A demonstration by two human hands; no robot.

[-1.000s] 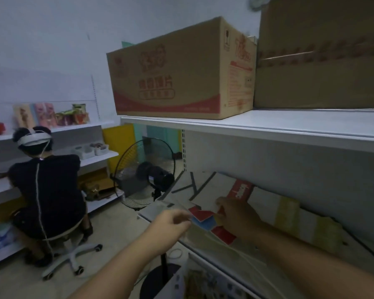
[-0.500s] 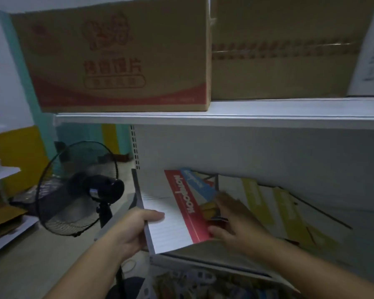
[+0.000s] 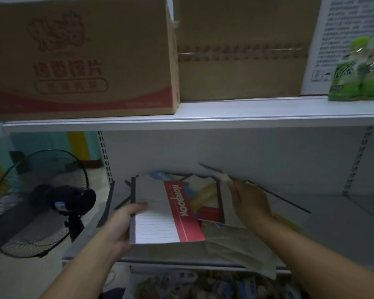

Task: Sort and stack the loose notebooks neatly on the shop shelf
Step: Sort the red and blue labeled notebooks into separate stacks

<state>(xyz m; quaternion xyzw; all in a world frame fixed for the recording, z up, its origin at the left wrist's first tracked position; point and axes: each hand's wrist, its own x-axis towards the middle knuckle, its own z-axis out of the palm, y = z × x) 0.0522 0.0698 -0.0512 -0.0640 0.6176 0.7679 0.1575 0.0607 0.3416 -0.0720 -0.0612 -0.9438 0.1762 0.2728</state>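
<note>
Shelf (image 3: 343,223): left hand (image 3: 119,229) fingers (image 3: 138,207) grip notebook (image 3: 160,214) at left edge.

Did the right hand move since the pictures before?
Yes. The right hand went right, away from the slotted post, and now touches a tipped-up pale notebook.

Dim all over, colours muddy, a bit grainy. The upper shelf (image 3: 246,112) front lip gets the most light. The bay under it sits in shadow, darker twd the back. The notebook (image 3: 158,230) page is white at the near end, grey further in. No glare. Right hand (image 3: 252,205) is smeared w/ motion blur, and the green bottles (image 3: 358,70) upper right are soft too. Wide-angle bend: the slotted upright at right leans. Bottom edge is murky.
</note>
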